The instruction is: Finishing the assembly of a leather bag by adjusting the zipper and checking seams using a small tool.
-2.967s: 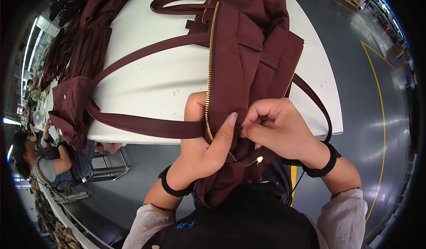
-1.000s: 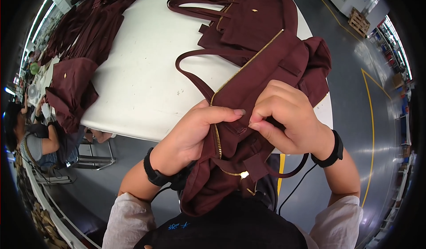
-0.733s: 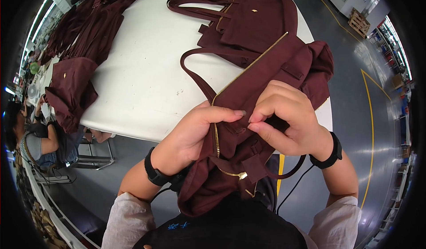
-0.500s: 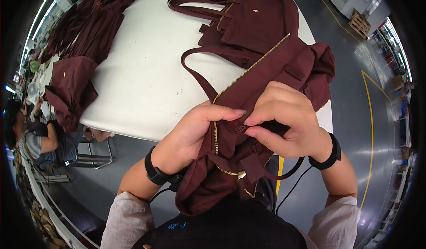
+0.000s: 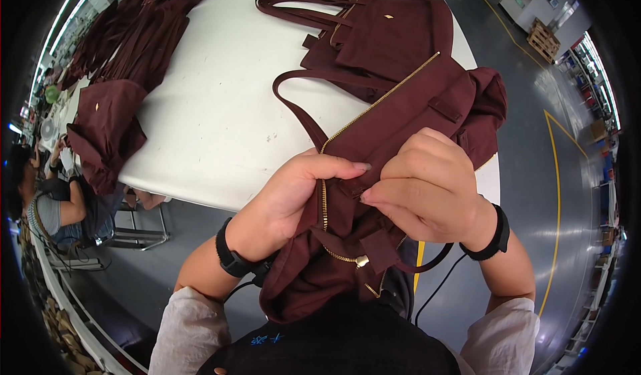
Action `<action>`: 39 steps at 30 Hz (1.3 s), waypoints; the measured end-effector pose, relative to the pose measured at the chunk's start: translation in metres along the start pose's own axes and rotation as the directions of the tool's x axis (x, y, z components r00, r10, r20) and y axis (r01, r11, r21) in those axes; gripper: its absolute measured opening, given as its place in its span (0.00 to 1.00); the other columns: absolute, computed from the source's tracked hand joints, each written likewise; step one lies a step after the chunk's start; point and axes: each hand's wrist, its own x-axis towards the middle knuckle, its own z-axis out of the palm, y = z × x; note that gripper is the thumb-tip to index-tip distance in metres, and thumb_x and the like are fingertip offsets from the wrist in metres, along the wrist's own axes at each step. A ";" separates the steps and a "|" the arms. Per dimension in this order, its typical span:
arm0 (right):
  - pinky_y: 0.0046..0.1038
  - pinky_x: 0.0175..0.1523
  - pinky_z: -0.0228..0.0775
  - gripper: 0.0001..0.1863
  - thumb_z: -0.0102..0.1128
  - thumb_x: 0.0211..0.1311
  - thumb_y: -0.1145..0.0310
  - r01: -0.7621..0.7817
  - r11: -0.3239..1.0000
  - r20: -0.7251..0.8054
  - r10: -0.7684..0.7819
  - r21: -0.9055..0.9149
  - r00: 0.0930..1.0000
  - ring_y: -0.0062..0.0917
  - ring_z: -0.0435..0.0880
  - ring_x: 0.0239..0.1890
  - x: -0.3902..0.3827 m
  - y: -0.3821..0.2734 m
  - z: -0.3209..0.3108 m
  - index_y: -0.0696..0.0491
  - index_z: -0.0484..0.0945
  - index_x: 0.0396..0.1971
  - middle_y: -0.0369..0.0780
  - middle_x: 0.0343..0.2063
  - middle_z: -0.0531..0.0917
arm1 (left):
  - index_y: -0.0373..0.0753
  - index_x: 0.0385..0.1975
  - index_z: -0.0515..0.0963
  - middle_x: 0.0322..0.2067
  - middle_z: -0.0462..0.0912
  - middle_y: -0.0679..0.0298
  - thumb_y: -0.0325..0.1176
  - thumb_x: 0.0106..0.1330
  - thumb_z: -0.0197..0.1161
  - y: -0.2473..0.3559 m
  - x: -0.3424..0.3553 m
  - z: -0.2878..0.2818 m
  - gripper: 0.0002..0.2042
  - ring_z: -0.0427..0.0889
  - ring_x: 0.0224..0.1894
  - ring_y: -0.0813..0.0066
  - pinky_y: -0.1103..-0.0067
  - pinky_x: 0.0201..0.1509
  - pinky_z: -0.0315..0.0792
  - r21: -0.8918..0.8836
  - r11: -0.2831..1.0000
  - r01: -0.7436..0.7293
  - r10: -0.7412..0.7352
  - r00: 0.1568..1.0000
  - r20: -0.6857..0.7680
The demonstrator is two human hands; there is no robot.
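Observation:
A maroon fabric bag (image 5: pixel 407 118) with a gold-toothed zipper lies partly on the table and partly hangs over its near edge toward my lap. My left hand (image 5: pixel 292 191) grips the bag near the zipper edge, thumb on top of the cloth and the other fingers hidden beneath. At a small fold in the fabric, just right of that thumb, my right hand (image 5: pixel 431 188) is closed in a pinch. Whatever sits between its fingertips is too small and covered to make out. Below the hands hang a gold zipper pull (image 5: pixel 362 261) and a square maroon tab (image 5: pixel 380 252).
Another maroon bag (image 5: pixel 400 34) with handles rests farther back on the white table (image 5: pixel 207 108). Maroon pieces (image 5: pixel 143 38) are heaped at the left, beside a maroon bag (image 5: pixel 107 124). A seated person (image 5: pixel 57 208) works at far left. A black cable (image 5: pixel 437 285) hangs by my right arm.
My right thumb and fingertips, slightly apart before, have come together at the small fold. The left hand keeps its hold, and the bag has hardly shifted.

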 end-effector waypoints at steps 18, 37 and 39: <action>0.28 0.30 0.60 0.09 0.64 0.42 0.78 -0.138 0.990 0.215 0.131 0.019 0.968 0.30 0.73 0.24 0.012 -0.002 -0.005 0.52 0.74 0.25 0.37 0.24 0.75 | 0.27 0.37 0.79 0.34 0.83 0.57 0.24 0.59 0.58 0.002 -0.001 0.003 0.09 0.83 0.35 0.73 0.80 0.42 0.77 0.091 0.989 -0.117 0.118 0.993 -0.005; 0.31 0.39 0.63 0.20 0.73 0.34 0.65 -0.250 0.959 0.068 0.260 -0.132 0.963 0.29 0.73 0.33 -0.012 -0.014 0.015 0.53 0.78 0.32 0.36 0.31 0.75 | 0.26 0.49 0.71 0.42 0.81 0.56 0.23 0.57 0.61 0.040 -0.016 0.013 0.19 0.82 0.42 0.73 0.80 0.47 0.76 0.355 0.880 -0.316 0.318 0.947 0.054; 0.31 0.36 0.62 0.20 0.74 0.34 0.63 -0.215 0.973 0.135 0.224 -0.083 0.965 0.29 0.73 0.29 -0.018 -0.010 0.019 0.53 0.80 0.31 0.35 0.27 0.76 | 0.26 0.50 0.71 0.43 0.80 0.55 0.24 0.57 0.61 0.042 -0.018 0.011 0.20 0.82 0.43 0.73 0.80 0.47 0.76 0.385 0.861 -0.333 0.334 0.940 0.067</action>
